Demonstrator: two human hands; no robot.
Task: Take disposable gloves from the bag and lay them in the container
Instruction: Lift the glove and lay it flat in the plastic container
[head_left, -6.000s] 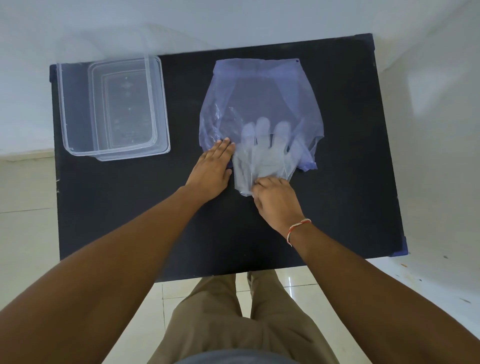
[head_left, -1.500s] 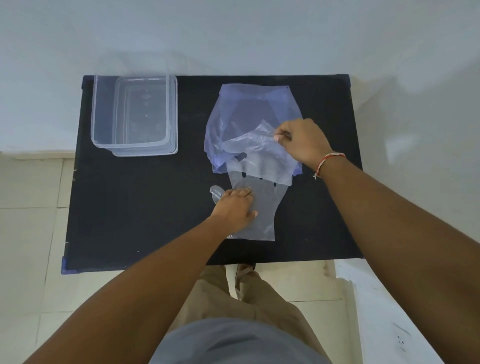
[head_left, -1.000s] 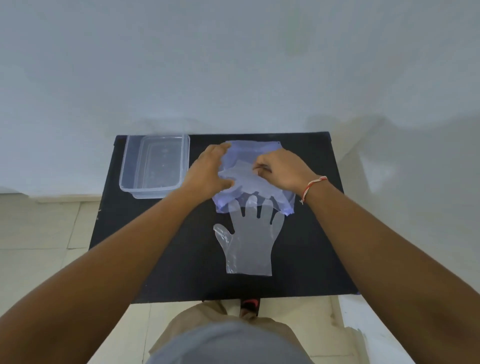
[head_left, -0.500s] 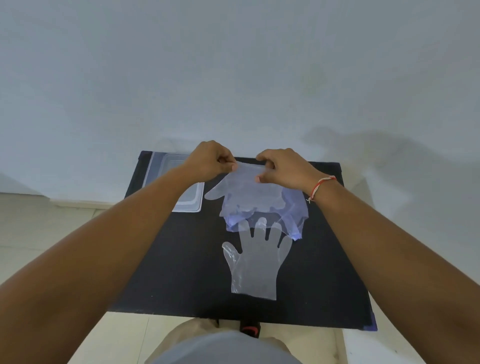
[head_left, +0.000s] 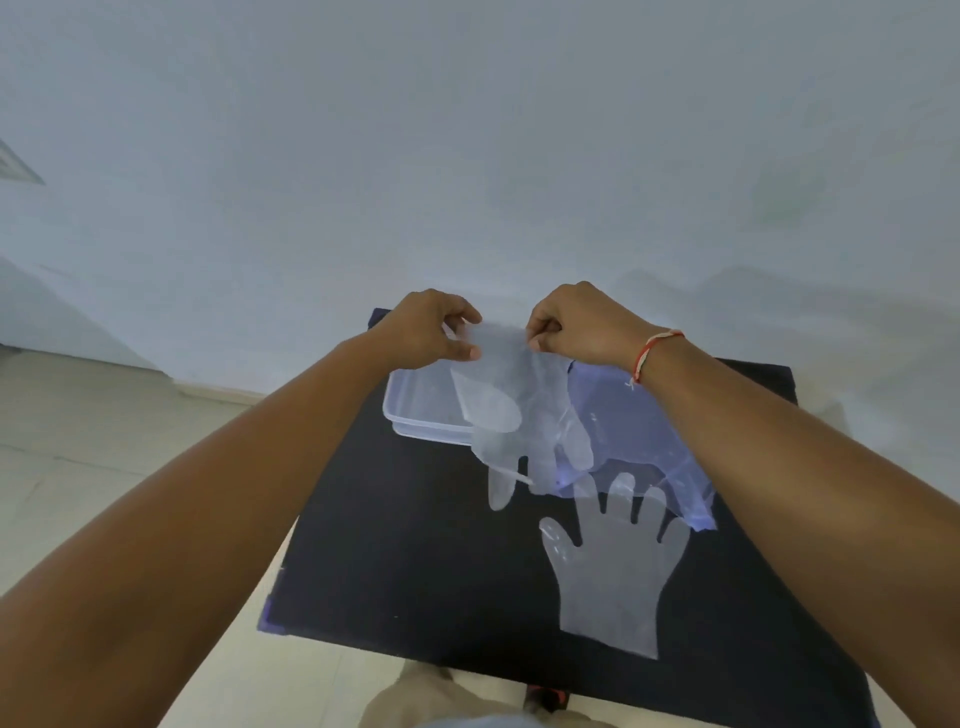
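Observation:
A clear disposable glove (head_left: 524, 415) hangs in the air, fingers pointing down, pinched at its cuff by my left hand (head_left: 431, 330) and my right hand (head_left: 576, 325). It hangs partly in front of the clear plastic container (head_left: 415, 410), which stands at the table's far left. The bluish plastic bag (head_left: 639, 436) lies flat on the table to the right, partly under my right forearm. A second clear glove (head_left: 613, 566) lies flat on the black table, fingers touching the bag's near edge.
The black table (head_left: 415, 561) stands against a pale wall (head_left: 467, 156). Tiled floor (head_left: 104, 426) shows to the left. My legs and a shoe appear below the table's near edge.
Both hands have lifted a glove up out of the bag and carried it left, over the container's right side. The view has tilted up and shifted left. The flat glove stays put.

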